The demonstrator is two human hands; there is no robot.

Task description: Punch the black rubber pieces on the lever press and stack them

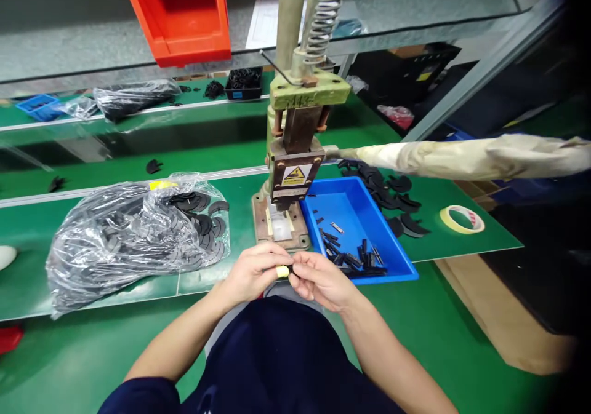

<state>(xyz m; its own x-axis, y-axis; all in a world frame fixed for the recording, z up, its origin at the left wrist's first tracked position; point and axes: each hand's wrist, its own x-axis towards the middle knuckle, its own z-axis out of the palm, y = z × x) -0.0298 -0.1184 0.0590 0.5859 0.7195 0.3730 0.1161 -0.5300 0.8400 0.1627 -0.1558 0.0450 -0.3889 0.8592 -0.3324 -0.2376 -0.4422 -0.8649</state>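
Observation:
My left hand and my right hand meet just in front of the hand press, fingers pinched together on a small dark part between them. A yellow finger cot covers one left fingertip. The press base plate lies directly beyond my hands. To the right, a blue tray holds several small black pieces. A clear plastic bag of black crescent-shaped parts lies to the left.
The press lever wrapped in cloth reaches to the right. Loose black crescent parts and a tape roll lie beyond the tray. A red bin hangs above; another bag, black tray and blue tray sit far back.

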